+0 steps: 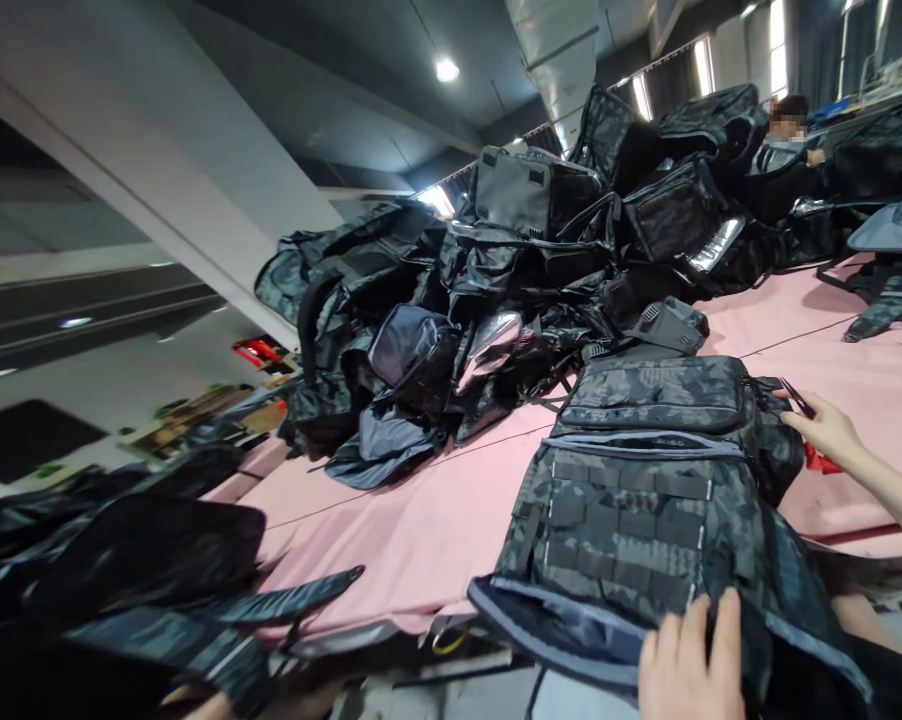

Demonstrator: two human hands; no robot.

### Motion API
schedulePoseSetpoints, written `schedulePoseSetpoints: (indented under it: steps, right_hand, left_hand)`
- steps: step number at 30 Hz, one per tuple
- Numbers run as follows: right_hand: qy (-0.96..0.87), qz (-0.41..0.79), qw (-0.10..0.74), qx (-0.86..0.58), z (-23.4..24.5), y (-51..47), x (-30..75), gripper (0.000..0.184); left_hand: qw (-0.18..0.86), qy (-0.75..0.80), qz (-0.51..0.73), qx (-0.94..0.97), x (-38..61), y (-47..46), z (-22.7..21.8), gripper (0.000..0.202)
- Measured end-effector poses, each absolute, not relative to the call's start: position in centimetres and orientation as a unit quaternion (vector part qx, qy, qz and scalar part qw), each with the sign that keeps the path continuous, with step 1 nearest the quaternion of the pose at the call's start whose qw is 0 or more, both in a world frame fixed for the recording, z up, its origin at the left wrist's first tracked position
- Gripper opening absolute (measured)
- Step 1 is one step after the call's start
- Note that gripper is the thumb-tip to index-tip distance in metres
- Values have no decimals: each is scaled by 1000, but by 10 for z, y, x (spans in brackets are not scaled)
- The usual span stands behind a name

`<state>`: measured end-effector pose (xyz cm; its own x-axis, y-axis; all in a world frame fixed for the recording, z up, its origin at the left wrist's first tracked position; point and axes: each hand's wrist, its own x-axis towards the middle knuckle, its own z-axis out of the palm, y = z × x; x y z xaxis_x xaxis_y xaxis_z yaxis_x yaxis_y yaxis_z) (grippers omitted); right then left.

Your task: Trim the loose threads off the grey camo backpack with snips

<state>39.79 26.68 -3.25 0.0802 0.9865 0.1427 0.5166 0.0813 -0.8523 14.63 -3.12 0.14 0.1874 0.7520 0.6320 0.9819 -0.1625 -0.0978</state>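
A dark camouflage backpack (631, 500) lies in front of me, front face up, with rows of webbing straps on it. A grey-edged zip opening gapes across its upper part, and another opening gapes at its lower end. My left hand (691, 660) is closed on the backpack by the lower opening, fingers bent over the fabric. Beside the backpack's upper right side, my right hand (830, 430) holds small dark thread snips (797, 398), their points aimed up and left. The snips' lower part is hidden in the fingers.
A big heap of similar dark bags (496, 270) covers the far side of the pink-covered table (421, 530). More bags (136, 560) lie at left. Something red (820, 460) is under my right hand. Another person (785, 135) is behind the heap.
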Motion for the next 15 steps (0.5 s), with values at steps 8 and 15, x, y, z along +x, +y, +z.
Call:
schedulePoseSetpoints:
  steps: [8, 15]
  right_hand:
    - [-564, 306, 467, -609, -56, 213, 406, 54]
    - [-619, 318, 413, -588, -78, 102, 369, 53]
  left_hand:
    - [261, -553, -107, -784, 38, 36, 101, 58]
    - [236, -721, -117, -641, -21, 61, 45, 62]
